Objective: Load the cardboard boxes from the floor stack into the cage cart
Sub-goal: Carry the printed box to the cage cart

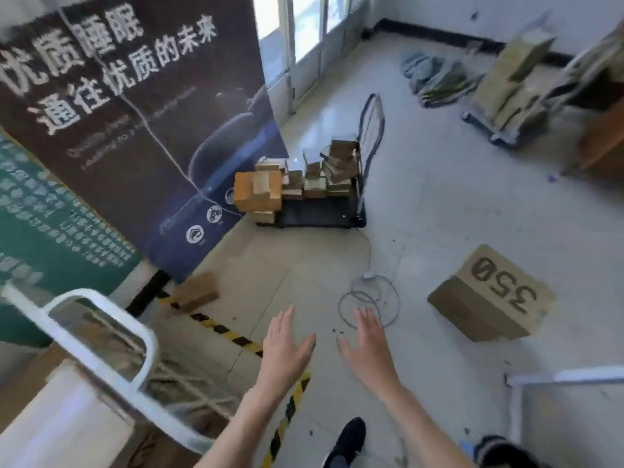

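Both my hands are stretched out in front of me, palms facing each other, fingers apart and holding nothing: my left hand [285,346] and my right hand [366,349]. A cardboard box marked "350" [489,295] lies tilted on the floor to the right of my right hand. A small cardboard box [197,292] lies by the foot of the banner, left of my left hand. The white cage cart [101,336] stands at the lower left, its rounded rail blurred. Farther off, a black platform trolley [320,214] carries a heap of several small boxes [304,180].
A large dark banner [135,113] leans at the left. Yellow-black hazard tape [233,336] crosses the floor under my left arm. A coiled wire [369,300] lies ahead of my hands. Another loaded cart [506,96] stands far right. My black shoe [347,440] is below.
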Demonstrator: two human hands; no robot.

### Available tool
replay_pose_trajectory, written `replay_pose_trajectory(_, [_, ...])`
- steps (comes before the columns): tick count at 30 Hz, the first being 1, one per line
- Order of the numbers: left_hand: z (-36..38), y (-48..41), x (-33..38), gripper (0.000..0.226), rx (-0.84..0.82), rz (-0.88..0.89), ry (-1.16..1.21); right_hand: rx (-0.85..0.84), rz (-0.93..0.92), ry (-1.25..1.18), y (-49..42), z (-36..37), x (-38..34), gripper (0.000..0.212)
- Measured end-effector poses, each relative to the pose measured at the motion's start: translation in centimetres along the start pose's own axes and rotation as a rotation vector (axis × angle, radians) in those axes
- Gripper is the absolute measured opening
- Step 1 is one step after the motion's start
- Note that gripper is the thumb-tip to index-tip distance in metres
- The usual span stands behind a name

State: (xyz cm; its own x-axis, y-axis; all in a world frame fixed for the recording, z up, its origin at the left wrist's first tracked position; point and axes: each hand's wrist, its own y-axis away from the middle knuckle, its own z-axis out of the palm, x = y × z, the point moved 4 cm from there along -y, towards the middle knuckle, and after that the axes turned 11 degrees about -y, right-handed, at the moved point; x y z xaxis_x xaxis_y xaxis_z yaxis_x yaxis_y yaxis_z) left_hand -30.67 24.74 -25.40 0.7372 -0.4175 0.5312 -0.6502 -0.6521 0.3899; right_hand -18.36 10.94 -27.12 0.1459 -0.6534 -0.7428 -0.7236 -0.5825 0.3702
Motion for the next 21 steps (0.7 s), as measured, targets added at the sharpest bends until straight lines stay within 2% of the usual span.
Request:
replay_pose_trajectory(6, [8.9, -1.9, 17.6, 0.074, -0.165, 0.28, -0.031, 0.358, 0.205, -0.187, 1.7, -16.3, 10.7, 0.071])
replay_pose_trajectory(11, [16.1, -3.5, 28.7, 0.072, -0.332, 0.466, -0.143, 0.563, 0.34, -0.303, 3.5, -25.3, 17.5, 0.072])
replay_pose_trajectory(15, [20.7, -6.5, 35.3, 0.073, -0.365, 0.523, -0.183, 0.62, 0.404, -0.341, 1.6, -30.1, 21.8, 0.072])
replay_pose_trajectory(21, [26.5, -13.5, 42.7, 0.069, -0.443, 0.467, -0.124, 0.622, 0.499, -0.405, -4.9, -36.3, 26.6, 0.074])
